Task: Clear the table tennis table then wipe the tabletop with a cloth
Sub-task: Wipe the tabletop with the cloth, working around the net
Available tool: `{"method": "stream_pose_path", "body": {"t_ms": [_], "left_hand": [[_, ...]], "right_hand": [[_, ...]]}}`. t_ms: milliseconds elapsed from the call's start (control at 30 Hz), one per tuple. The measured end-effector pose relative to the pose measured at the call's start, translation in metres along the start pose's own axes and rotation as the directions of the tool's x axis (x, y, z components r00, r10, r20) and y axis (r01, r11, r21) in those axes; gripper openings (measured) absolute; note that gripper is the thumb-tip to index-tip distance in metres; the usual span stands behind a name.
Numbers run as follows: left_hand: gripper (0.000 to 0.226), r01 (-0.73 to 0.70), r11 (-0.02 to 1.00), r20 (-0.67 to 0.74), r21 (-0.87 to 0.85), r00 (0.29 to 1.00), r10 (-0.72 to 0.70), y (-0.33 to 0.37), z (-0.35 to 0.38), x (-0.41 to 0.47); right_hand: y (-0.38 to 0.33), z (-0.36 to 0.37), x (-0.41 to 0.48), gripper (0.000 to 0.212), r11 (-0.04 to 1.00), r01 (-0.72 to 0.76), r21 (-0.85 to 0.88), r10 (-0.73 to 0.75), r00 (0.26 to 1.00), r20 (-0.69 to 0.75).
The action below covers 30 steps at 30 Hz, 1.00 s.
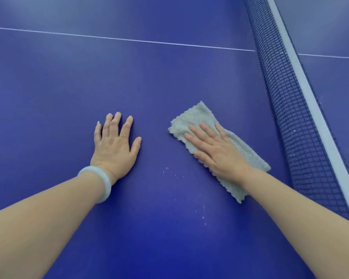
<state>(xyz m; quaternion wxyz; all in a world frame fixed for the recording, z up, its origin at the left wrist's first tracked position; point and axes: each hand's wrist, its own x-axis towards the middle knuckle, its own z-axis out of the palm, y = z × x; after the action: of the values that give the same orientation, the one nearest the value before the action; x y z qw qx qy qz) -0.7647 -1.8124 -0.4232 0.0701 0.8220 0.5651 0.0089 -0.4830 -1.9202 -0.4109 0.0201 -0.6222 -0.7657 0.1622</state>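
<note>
The cloth is a pale grey, fluffy rag with a nubby pile and ragged edges, folded into a long narrow strip. It lies flat on the blue tabletop directly under the right hand. That hand presses on it with the palm down and the fingers straight and slightly apart, gripping nothing. The strip's long axis runs on a diagonal, roughly in line with the forearm and roughly parallel to the net. Its far end pokes out beyond the fingertips and its near end trails out under the wrist.

The left hand lies well to the left of the cloth, not touching it. It is flat on the bare tabletop with its fingers spread and holds nothing; a pale bangle circles its wrist.

The dark mesh net, topped by a white band, stands near the right hand on its right. A thin white line crosses the tabletop well beyond both hands. A few white specks dot the surface between the wrists.
</note>
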Motion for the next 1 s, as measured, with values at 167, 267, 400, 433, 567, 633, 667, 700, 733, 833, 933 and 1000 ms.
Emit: {"method": "stream_pose_path", "body": {"t_ms": [167, 267, 400, 433, 567, 633, 667, 700, 733, 833, 933, 1000], "left_hand": [[0.061, -0.027, 0.992, 0.003, -0.125, 1.0, 0.028, -0.008, -0.002, 0.001], [0.053, -0.046, 0.936, 0.038, -0.349, 0.997, 0.063, -0.023, -0.011, -0.014], [0.055, -0.198, 0.958, 0.061, -0.207, 0.975, 0.215, -0.057, -0.013, -0.103], [0.056, -0.211, 0.966, 0.068, -0.146, 0.972, 0.223, -0.065, -0.013, -0.128], [0.063, -0.185, 0.982, 0.084, -0.025, 0.979, 0.186, -0.074, -0.011, -0.174], [0.064, -0.166, 0.986, 0.071, 0.002, 0.984, 0.165, -0.07, -0.011, -0.172], [0.064, -0.162, 0.987, 0.066, 0.01, 0.985, 0.161, -0.069, -0.01, -0.171], [0.065, -0.163, 0.987, 0.063, 0.017, 0.985, 0.161, -0.068, -0.009, -0.171], [0.065, -0.165, 0.986, 0.063, 0.021, 0.985, 0.163, -0.069, -0.009, -0.171], [0.066, -0.169, 0.985, 0.065, 0.033, 0.984, 0.166, -0.069, -0.009, -0.171], [0.066, -0.172, 0.984, 0.067, 0.039, 0.983, 0.169, -0.069, -0.01, -0.171], [0.066, -0.17, 0.985, 0.065, 0.04, 0.984, 0.167, -0.07, -0.01, -0.172]], "right_hand": [[-0.009, 0.001, 0.001, 0.051, 0.995, -0.103, -0.005, 0.103, 0.994, -0.039], [-0.005, 0.004, -0.006, 0.051, 0.983, -0.181, 0.005, 0.181, 0.982, -0.056], [-0.019, 0.021, -0.041, 0.053, 0.925, -0.38, -0.005, 0.377, 0.919, -0.115], [-0.028, 0.026, -0.054, 0.055, 0.904, -0.426, 0.002, 0.423, 0.896, -0.134], [-0.078, 0.046, -0.111, 0.06, 0.804, -0.592, 0.053, 0.59, 0.786, -0.187], [-0.099, 0.056, -0.122, 0.061, 0.716, -0.696, 0.05, 0.691, 0.698, -0.19], [-0.108, 0.058, -0.119, 0.061, 0.657, -0.751, 0.066, 0.747, 0.638, -0.188], [-0.116, 0.058, -0.108, 0.061, 0.593, -0.798, 0.103, 0.8, 0.571, -0.183], [-0.124, 0.058, -0.093, 0.061, 0.537, -0.83, 0.15, 0.841, 0.511, -0.176], [-0.156, 0.058, -0.042, 0.059, 0.551, -0.807, 0.211, 0.834, 0.525, -0.17], [-0.174, 0.065, -0.041, 0.058, 0.751, -0.65, 0.115, 0.659, 0.73, -0.18], [-0.162, 0.07, -0.069, 0.057, 0.749, -0.656, 0.093, 0.66, 0.728, -0.184]]}}
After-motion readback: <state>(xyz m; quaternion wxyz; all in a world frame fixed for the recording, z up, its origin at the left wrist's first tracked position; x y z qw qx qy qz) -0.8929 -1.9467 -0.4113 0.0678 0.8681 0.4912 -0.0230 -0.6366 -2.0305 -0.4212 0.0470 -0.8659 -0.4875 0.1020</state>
